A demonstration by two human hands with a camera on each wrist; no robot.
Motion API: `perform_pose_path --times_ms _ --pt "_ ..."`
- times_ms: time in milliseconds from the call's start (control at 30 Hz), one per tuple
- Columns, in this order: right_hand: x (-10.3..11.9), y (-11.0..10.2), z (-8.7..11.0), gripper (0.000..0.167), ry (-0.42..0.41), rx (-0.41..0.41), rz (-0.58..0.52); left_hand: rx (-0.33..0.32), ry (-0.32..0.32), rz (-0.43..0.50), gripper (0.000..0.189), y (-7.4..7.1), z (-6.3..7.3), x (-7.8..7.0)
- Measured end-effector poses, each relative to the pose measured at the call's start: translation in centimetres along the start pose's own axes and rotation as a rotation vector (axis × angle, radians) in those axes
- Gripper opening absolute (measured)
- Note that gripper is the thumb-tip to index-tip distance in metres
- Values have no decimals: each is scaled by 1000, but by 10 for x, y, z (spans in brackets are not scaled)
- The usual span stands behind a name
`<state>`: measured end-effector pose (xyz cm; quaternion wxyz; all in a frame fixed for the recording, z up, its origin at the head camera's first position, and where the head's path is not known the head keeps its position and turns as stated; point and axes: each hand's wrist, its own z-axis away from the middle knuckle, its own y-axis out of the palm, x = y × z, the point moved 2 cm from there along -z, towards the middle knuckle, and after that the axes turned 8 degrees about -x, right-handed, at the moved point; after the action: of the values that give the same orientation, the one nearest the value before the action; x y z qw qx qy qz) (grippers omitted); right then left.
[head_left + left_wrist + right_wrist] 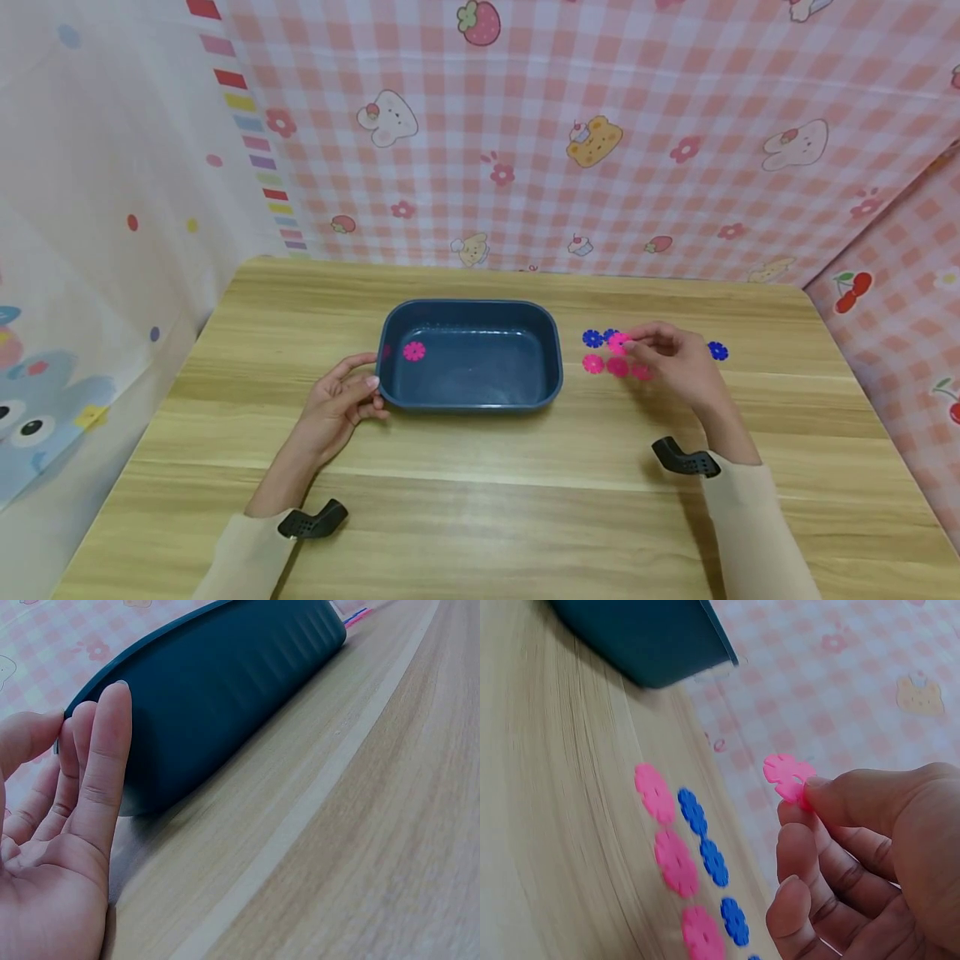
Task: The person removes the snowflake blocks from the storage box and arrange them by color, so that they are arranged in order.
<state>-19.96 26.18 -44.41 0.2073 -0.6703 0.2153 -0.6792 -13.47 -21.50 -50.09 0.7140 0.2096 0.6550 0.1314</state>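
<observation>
My left hand (335, 410) is at the left end of a dark blue rectangular plastic basin (471, 407), gripping its rim between thumb and fingers. Inside the basin, toward its left, lies one pink snowflake disc (414, 351). Over the table to the right, my right hand (681, 367) pinches another pink snowflake disc (781, 769) by its edge between thumb and index finger, with the other fingers loosely curled. Below it on the table, a row of three pink discs (676, 862) runs alongside a row of several blue discs (714, 862).
The wooden table (480, 508) meets a pink checked cloth (540, 200) hanging along its back edge. Another blue disc (717, 351) lies to the right of my right hand. Each wrist wears a black device, such as the bracket (313, 520) on the left.
</observation>
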Motion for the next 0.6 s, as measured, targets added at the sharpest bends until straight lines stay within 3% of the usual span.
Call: perform_pose_path --times_ms 600 --pt "-39 -29 -2 34 71 -74 -7 1 -3 1 34 -1 -1 1"
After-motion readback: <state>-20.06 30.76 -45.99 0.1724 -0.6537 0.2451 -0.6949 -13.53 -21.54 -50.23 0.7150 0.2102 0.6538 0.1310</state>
